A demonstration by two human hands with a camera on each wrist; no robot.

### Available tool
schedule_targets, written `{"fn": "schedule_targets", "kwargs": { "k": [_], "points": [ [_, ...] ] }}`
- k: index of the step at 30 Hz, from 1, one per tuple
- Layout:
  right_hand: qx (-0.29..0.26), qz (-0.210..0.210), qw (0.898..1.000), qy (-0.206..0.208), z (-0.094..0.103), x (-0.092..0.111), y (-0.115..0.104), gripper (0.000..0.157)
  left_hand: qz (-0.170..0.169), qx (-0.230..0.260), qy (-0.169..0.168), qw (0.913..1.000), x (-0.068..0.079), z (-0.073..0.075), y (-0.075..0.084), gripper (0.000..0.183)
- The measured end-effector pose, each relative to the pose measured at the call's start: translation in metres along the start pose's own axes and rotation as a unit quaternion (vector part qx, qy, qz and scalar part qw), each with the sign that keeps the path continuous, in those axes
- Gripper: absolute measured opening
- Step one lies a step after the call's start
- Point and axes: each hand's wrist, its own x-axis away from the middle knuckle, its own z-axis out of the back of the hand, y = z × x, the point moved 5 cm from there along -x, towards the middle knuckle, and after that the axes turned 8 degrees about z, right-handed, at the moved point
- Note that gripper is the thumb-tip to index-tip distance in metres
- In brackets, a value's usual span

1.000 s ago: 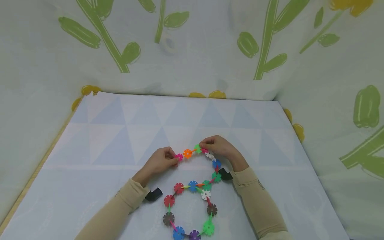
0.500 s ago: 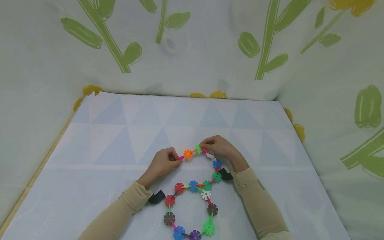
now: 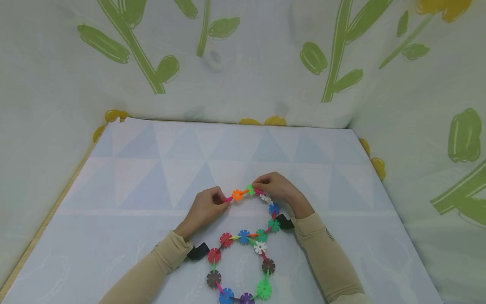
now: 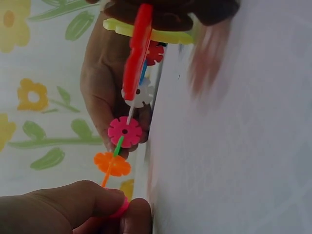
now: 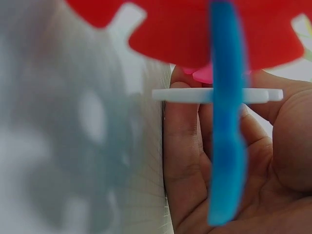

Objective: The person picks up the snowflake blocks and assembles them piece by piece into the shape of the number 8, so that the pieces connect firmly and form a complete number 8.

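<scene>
A chain of notched plastic snowflake discs lies on the table, its upper part curving between the hands. My left hand (image 3: 205, 209) pinches the pink snowflake disc (image 3: 228, 199) at the chain's free end, seen edge-on in the head view. From there run an orange disc (image 3: 237, 194) and a light green disc (image 3: 250, 189). My right hand (image 3: 279, 185) pinches the chain at another pink disc (image 4: 125, 131) beside the green one. Close to the right wrist camera are a blue disc (image 5: 227, 146), a white disc (image 5: 185, 95) and a red disc (image 5: 170, 39).
Below the hands, several joined discs form a ring, with a red disc (image 3: 214, 255) at its left and a purple disc (image 3: 247, 298) at the bottom. The table (image 3: 133, 177) has a triangle pattern. A leaf-printed curtain (image 3: 258, 76) hangs behind it.
My left hand has shifted slightly right, and the pink disc in its fingers has turned from face-on to edge-on. My right hand has stayed in place.
</scene>
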Motion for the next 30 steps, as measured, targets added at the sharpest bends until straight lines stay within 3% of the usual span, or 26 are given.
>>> {"fn": "schedule_targets", "kwargs": {
  "k": [11,22,30],
  "points": [
    [0.002,-0.006,1.000,0.009,-0.002,-0.001,-0.002,0.027,-0.006,-0.010,0.003,0.9999,0.000,-0.001,0.001,0.017],
    [0.029,-0.011,0.999,0.030,-0.005,0.006,-0.018,0.025,-0.018,-0.019,0.014,0.9996,0.000,-0.003,0.002,0.018],
    [0.056,0.029,0.997,0.046,-0.005,0.005,-0.023,0.027,-0.033,-0.034,0.024,0.9986,0.001,-0.006,0.003,0.020]
  ]
}}
